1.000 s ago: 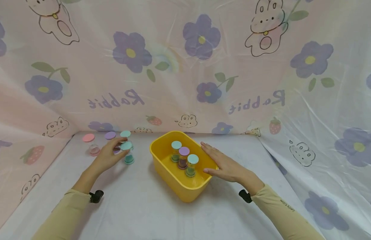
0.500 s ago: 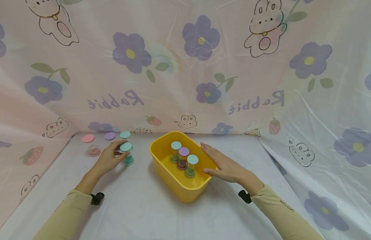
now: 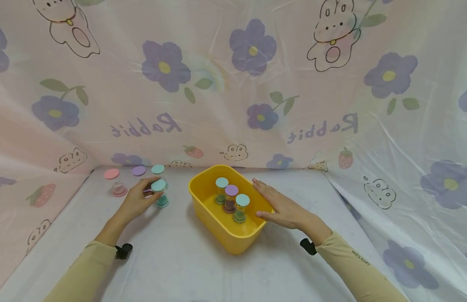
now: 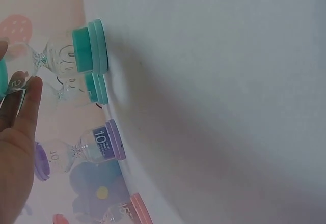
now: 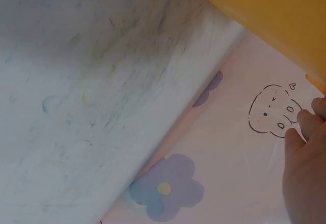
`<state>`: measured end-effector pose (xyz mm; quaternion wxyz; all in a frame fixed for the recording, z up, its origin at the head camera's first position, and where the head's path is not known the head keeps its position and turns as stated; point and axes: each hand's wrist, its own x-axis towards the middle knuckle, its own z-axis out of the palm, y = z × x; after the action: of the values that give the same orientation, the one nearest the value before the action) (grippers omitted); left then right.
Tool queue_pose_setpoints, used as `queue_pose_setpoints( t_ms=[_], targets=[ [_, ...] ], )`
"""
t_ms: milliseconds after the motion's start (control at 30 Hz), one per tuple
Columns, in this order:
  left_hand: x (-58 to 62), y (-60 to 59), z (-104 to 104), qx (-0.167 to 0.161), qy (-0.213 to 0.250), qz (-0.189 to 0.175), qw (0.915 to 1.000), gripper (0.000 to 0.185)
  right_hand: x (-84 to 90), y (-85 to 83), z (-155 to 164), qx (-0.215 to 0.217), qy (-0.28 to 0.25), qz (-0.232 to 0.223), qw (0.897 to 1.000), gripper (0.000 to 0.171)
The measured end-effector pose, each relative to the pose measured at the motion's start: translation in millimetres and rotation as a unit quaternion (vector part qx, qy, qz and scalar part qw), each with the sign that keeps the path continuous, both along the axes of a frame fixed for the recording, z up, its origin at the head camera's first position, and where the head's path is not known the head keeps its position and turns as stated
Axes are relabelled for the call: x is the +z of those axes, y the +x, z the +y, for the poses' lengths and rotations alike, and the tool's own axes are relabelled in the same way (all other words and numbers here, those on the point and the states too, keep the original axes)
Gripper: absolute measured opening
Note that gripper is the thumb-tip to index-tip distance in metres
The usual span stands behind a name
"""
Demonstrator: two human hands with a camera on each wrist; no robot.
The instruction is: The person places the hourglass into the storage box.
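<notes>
In the head view my left hand (image 3: 137, 201) pinches the upper part of a teal-capped sand timer (image 3: 163, 200), thumb on the near side. The left wrist view shows this teal sand timer (image 4: 63, 53) with its base on the table and my left fingers (image 4: 31, 96) at its top end. On the right, my right hand (image 3: 286, 209) rests with straight fingers along the rim of a yellow tub (image 3: 214, 228). Inside the tub, two teal-capped sand timers (image 3: 242, 201) and a purple-capped one (image 3: 231, 191) stand upright.
Behind my left hand stand another teal sand timer (image 3: 158, 169), a purple one (image 3: 138, 170) partly hidden by the hand, and a pink one (image 3: 119, 189) to the left. A patterned curtain (image 3: 218, 105) hangs at the table's back.
My left fingers have settled slightly lower around the top of the teal sand timer, which stays in place. My right hand and the tub have hardly moved.
</notes>
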<state>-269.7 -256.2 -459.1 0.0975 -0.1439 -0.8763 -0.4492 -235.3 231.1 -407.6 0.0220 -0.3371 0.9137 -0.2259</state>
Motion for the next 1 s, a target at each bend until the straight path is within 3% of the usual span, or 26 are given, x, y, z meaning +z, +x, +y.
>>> queue_pose_setpoints(
  t_ms=[300, 567, 833, 1000],
  targets=[
    [3.7, 9.9, 3.8, 0.015, 0.020, 0.025, 0.9994, 0.056, -1.6, 0.1, 0.1, 0.000, -0.001, 0.001, 1.000, 0.086],
    [17.0, 20.0, 8.6, 0.025, 0.058, 0.036, 0.9974, 0.061, -0.4, 0.5, 0.1, 0.002, 0.002, 0.005, 1.000, 0.086],
    [31.1, 26.1, 19.5, 0.019, 0.071, 0.100, 0.9923, 0.060, 0.1, 1.0, -0.3, -0.001, 0.002, 0.003, 1.000, 0.086],
    [45.4, 30.8, 31.1, 0.010, 0.095, 0.150, 0.9841, 0.061, 0.2, 0.7, 0.0, 0.001, 0.004, 0.006, 1.000, 0.087]
  ],
)
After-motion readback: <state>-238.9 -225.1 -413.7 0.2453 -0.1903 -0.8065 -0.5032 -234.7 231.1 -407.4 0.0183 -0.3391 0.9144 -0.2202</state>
